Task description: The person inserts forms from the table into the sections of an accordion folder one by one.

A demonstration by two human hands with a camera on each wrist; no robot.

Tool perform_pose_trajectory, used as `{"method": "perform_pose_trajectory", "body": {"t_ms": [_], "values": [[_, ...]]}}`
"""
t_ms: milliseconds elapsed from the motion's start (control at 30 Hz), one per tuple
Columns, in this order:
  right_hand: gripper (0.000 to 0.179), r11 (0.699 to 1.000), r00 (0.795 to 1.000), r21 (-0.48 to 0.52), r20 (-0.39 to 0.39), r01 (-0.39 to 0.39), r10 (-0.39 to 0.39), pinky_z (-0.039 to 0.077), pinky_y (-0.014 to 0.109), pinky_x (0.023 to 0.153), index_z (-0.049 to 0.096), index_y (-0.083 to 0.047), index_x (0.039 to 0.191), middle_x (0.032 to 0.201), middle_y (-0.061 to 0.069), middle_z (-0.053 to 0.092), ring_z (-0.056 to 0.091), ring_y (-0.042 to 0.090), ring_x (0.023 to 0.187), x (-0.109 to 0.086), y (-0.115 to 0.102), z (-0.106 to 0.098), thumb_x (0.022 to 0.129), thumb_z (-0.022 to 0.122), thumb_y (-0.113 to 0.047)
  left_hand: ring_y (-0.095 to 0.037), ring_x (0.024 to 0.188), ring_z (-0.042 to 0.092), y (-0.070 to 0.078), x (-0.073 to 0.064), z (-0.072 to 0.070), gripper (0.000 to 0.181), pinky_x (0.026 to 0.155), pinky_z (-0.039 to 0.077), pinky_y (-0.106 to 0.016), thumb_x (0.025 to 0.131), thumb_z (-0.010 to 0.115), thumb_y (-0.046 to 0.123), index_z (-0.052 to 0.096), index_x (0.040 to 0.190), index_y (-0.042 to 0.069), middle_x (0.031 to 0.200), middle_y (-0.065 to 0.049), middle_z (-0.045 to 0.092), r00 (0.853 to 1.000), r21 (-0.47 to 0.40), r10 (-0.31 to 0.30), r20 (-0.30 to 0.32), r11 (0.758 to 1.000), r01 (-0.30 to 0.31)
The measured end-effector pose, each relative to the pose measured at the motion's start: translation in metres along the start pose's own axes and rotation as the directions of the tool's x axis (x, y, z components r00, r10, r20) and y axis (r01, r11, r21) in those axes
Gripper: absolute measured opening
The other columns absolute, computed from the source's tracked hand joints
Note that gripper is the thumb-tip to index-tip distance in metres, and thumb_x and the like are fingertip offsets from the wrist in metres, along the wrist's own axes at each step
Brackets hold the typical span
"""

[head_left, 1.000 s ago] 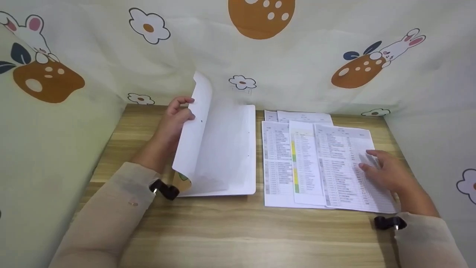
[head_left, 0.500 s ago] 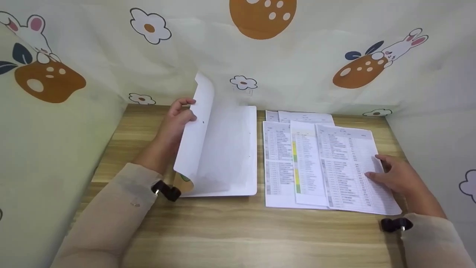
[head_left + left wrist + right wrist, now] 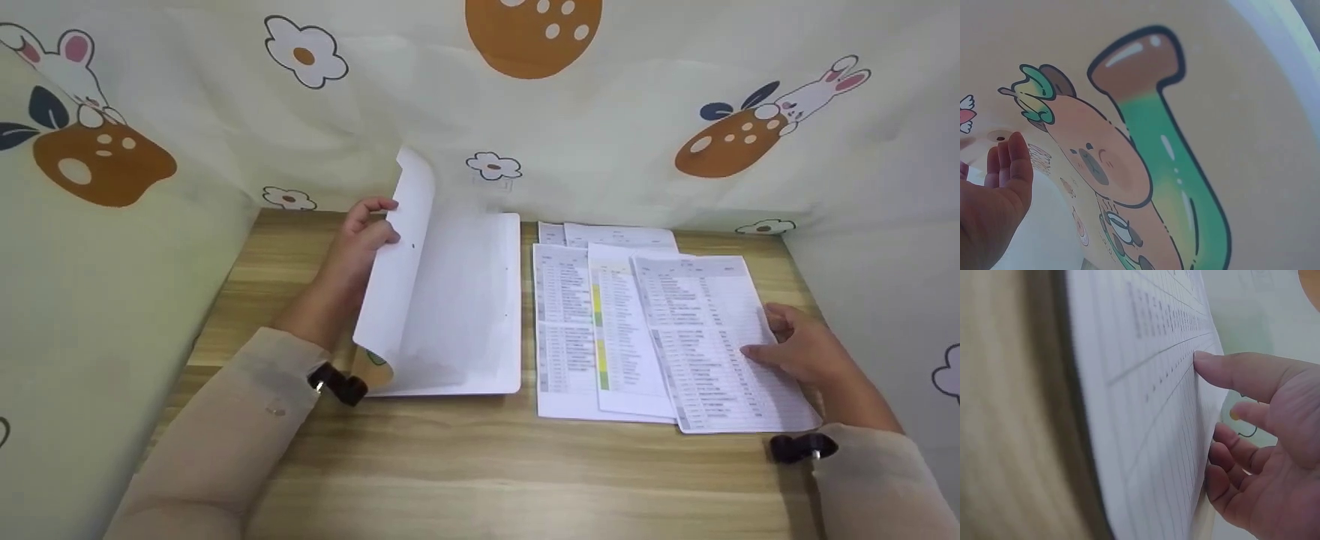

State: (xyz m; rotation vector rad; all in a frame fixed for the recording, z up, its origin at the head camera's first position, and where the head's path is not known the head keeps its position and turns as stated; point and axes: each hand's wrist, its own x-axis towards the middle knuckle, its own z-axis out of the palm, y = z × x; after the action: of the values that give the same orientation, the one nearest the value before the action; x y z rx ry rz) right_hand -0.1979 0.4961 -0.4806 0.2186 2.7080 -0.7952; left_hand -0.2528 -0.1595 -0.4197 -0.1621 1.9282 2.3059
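A white folder (image 3: pixel 472 315) lies opened on the table's left half. My left hand (image 3: pixel 345 262) holds its cover (image 3: pixel 397 270) near the outer edge, so the cover stands up and curves over. In the left wrist view the cover's outside (image 3: pixel 1252 140) carries a capybara cartoon print and a small round hole. My right hand (image 3: pixel 806 349) pinches the right edge of a printed sheet (image 3: pixel 697 337), thumb on top and the other fingers at and below the edge. That sheet lies askew over a list sheet with yellow and green marks (image 3: pixel 622 337).
Another printed sheet (image 3: pixel 561 337) lies left of the marked one, and more papers (image 3: pixel 619 235) stick out behind them. The wooden table (image 3: pixel 525 480) is bounded by pale cloth walls (image 3: pixel 585 135) with fruit and rabbit prints.
My right hand has shifted slightly right and closed on the top sheet's edge. That sheet has turned and slid a little to the right. The left hand still holds the cover.
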Motion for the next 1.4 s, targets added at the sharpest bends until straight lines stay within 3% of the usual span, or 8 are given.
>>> {"method": "perform_pose_trajectory", "body": {"t_ms": [133,333,700,1000,1233,1400], "values": [[0.114,0.999,0.999,0.012,0.044,-0.033,0.032,0.052,0.027,0.081,0.018,0.01,0.165,0.151,0.041,0.046,0.062,0.04,0.117,0.002,0.002,-0.003,0.088,0.087,-0.04,-0.028,0.117,0.061,-0.001,0.0,0.001,0.037,0.085,0.059,-0.035,0.096,0.051,0.01,0.054,0.129,0.026,0.135,-0.007,0.053,1.0,-0.024,0.019,0.015,1.0,-0.019],[0.115,0.991,0.986,0.037,0.117,-0.125,0.12,0.054,0.03,0.078,0.022,0.01,0.163,0.153,0.039,0.042,0.066,0.031,0.106,0.006,0.002,-0.009,0.085,0.088,-0.044,-0.026,0.115,0.059,-0.003,0.003,0.002,0.037,0.084,0.058,-0.034,0.094,0.05,0.008,0.055,0.126,0.025,0.132,-0.005,0.053,0.998,-0.031,0.052,0.024,0.998,-0.052],[0.106,0.975,0.966,0.039,0.151,-0.22,0.212,0.049,0.032,0.083,0.034,0.012,0.155,0.15,0.037,0.045,0.061,0.034,0.11,0.006,-0.005,-0.015,0.083,0.09,-0.041,-0.028,0.117,0.059,-0.004,0.005,0.004,0.036,0.084,0.058,-0.035,0.095,0.052,0.009,0.055,0.127,0.025,0.135,-0.006,0.052,0.999,-0.034,0.036,0.015,0.999,-0.036],[0.102,0.98,0.969,0.03,0.159,-0.198,0.191,0.051,0.028,0.08,0.038,0.015,0.153,0.145,0.037,0.052,0.064,0.03,0.107,-0.001,-0.004,-0.019,0.087,0.086,-0.045,-0.029,0.119,0.058,-0.005,0.004,0.004,0.037,0.085,0.059,-0.036,0.095,0.051,0.008,0.054,0.127,0.024,0.139,-0.006,0.05,0.999,-0.036,0.046,0.021,0.998,-0.045],[0.1,0.981,0.969,-0.039,0.156,-0.189,0.193,0.052,0.029,0.077,0.045,0.019,0.144,0.129,0.033,0.061,0.063,0.031,0.103,-0.017,0.006,-0.022,0.086,0.085,-0.052,-0.026,0.11,0.061,-0.006,0.004,0.004,0.038,0.08,0.058,-0.031,0.092,0.05,0.006,0.056,0.124,0.024,0.133,-0.005,0.053,0.999,-0.038,0.036,0.004,0.999,-0.036],[0.103,0.982,0.969,-0.039,0.158,-0.186,0.19,0.052,0.029,0.077,0.042,0.022,0.144,0.129,0.036,0.059,0.063,0.032,0.104,-0.028,0.009,-0.017,0.086,0.085,-0.051,-0.025,0.111,0.06,-0.006,0.004,0.005,0.037,0.081,0.057,-0.031,0.092,0.049,0.004,0.055,0.124,0.022,0.135,-0.004,0.051,0.999,-0.055,0.046,0.013,0.997,-0.045]]}}
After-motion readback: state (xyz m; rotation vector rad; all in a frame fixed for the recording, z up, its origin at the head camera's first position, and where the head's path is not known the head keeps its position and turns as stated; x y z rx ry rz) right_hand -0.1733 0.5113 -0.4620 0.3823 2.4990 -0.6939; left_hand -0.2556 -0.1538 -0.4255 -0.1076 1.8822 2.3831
